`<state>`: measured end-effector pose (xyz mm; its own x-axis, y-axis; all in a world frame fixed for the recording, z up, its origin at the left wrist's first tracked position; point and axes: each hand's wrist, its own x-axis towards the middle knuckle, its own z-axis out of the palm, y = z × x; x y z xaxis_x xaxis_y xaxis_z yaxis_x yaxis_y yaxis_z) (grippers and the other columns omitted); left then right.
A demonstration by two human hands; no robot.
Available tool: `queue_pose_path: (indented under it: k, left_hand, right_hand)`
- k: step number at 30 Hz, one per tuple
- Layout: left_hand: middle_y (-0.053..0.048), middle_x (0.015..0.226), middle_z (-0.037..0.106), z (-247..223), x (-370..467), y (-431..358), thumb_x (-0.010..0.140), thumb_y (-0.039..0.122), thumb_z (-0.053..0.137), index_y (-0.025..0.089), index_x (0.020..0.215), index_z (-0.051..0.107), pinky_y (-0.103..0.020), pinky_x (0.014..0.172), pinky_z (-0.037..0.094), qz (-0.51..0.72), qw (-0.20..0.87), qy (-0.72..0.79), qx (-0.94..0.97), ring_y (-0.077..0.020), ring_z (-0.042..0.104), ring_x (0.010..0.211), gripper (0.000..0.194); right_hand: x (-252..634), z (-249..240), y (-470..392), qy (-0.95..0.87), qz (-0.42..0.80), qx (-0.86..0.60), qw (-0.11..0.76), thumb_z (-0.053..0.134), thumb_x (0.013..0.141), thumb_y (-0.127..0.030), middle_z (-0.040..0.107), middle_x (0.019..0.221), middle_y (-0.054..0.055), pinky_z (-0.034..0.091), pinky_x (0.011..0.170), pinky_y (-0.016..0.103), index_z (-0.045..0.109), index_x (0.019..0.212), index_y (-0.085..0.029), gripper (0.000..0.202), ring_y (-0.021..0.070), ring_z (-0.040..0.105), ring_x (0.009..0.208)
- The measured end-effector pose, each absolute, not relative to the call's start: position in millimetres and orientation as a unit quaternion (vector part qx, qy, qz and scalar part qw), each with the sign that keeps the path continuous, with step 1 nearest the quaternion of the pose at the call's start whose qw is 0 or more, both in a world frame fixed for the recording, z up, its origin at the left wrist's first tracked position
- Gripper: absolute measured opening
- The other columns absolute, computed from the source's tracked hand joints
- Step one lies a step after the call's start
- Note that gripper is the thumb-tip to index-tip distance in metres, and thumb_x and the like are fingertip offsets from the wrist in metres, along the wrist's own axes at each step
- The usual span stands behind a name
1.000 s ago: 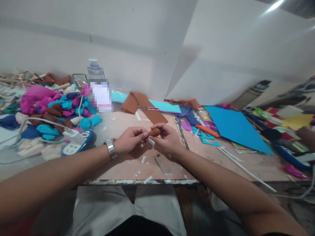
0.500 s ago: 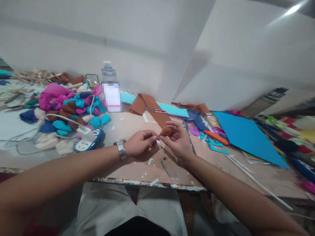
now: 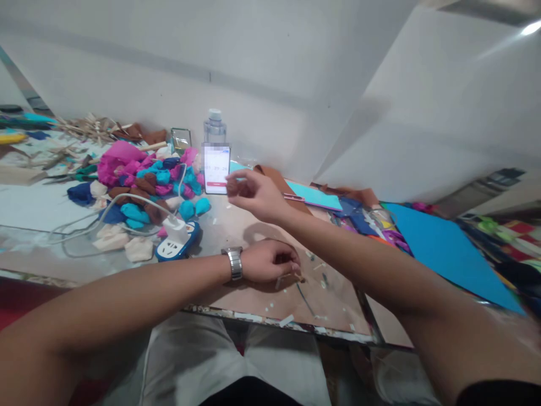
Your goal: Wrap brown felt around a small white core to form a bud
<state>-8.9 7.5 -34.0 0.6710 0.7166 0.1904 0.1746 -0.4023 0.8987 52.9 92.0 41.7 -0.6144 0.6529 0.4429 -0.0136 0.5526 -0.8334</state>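
My right hand (image 3: 253, 194) is stretched out to the left above the table, pinching a small brown crepe ball (image 3: 233, 186) in its fingertips. It hovers just right of a pile of pink, teal, blue and brown paper balls (image 3: 143, 183). My left hand (image 3: 270, 260), with a metal watch on the wrist, rests on the brown tabletop (image 3: 236, 225) with its fingers curled; whether they hold anything is hidden.
A phone (image 3: 217, 168) leans against a water bottle (image 3: 214, 125) behind the pile. A blue power strip with a white charger (image 3: 177, 242) lies left of my left hand. Brown strips, a blue sheet (image 3: 443, 248) and paper scraps lie to the right. White boards stand behind.
My right hand has left my left hand and carried the brown ball up and left toward the pile. My left hand dropped onto the table. The camera turned left.
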Motion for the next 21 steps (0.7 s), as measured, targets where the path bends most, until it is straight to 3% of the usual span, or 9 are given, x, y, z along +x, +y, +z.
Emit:
queue_pose_path:
  k: [4, 7, 10, 14, 18, 21]
  left_hand:
    - [-0.007, 0.086, 0.077, -36, -9, 5, 0.088, 0.036, 0.069, 0.016, 0.095, 0.077, -0.028, 0.070, 0.051, 0.267, 0.465, 0.255, 0.804, -0.0191, 0.067, 0.075, 0.022]
    - [-0.008, 0.092, 0.078, -41, -9, 5, 0.088, 0.035, 0.067, 0.016, 0.100, 0.076, -0.029, 0.076, 0.053, 0.273, 0.470, 0.255, 0.800, -0.0208, 0.069, 0.081, 0.024]
    - [-0.008, 0.107, 0.079, -44, -10, 4, 0.085, 0.035, 0.071, 0.020, 0.107, 0.076, -0.033, 0.092, 0.053, 0.288, 0.470, 0.260, 0.793, -0.0268, 0.069, 0.103, 0.027]
    - [-0.006, 0.139, 0.069, -45, -11, 1, 0.084, 0.030, 0.072, 0.024, 0.130, 0.069, -0.038, 0.110, 0.046, 0.311, 0.477, 0.263, 0.779, -0.0312, 0.057, 0.132, 0.047]
    - [-0.006, 0.156, 0.055, -49, -8, -4, 0.093, 0.027, 0.061, 0.023, 0.146, 0.058, -0.039, 0.112, 0.047, 0.307, 0.503, 0.254, 0.767, -0.0286, 0.054, 0.138, 0.053]
    - [-0.005, 0.162, 0.047, -50, -8, -5, 0.096, 0.027, 0.058, 0.024, 0.152, 0.052, -0.039, 0.115, 0.045, 0.312, 0.513, 0.251, 0.759, -0.0264, 0.051, 0.143, 0.056]
  right_hand:
    - [-26, 41, 119, -0.860, 0.348, -0.204, 0.311, 0.072, 0.079, -0.014, 0.074, 0.101, -0.001, 0.054, 0.081, 0.028, 0.065, 0.109, -0.021, 0.031, 0.0140, 0.067, 0.087]
    - [-75, 35, 128, -0.911, 0.246, -0.195, 0.266, 0.068, 0.083, -0.014, 0.075, 0.108, 0.001, 0.052, 0.084, 0.026, 0.067, 0.109, -0.019, 0.027, 0.0146, 0.068, 0.091]
    - [-107, 28, 133, -0.932, 0.174, -0.208, 0.240, 0.066, 0.087, -0.020, 0.076, 0.107, 0.003, 0.050, 0.085, 0.029, 0.067, 0.118, -0.019, 0.031, 0.0194, 0.068, 0.096]
    - [-129, 18, 134, -0.941, 0.134, -0.221, 0.217, 0.065, 0.086, -0.015, 0.077, 0.113, 0.007, 0.049, 0.090, 0.033, 0.066, 0.126, -0.019, 0.041, 0.0267, 0.068, 0.105]
    - [-137, 10, 134, -0.950, 0.106, -0.221, 0.196, 0.059, 0.091, -0.016, 0.077, 0.117, 0.010, 0.049, 0.092, 0.035, 0.071, 0.115, -0.017, 0.027, 0.0284, 0.067, 0.108]
    - [-139, 6, 133, -0.952, 0.092, -0.223, 0.191, 0.057, 0.092, -0.017, 0.076, 0.119, 0.012, 0.049, 0.092, 0.035, 0.070, 0.117, -0.016, 0.028, 0.0273, 0.067, 0.109]
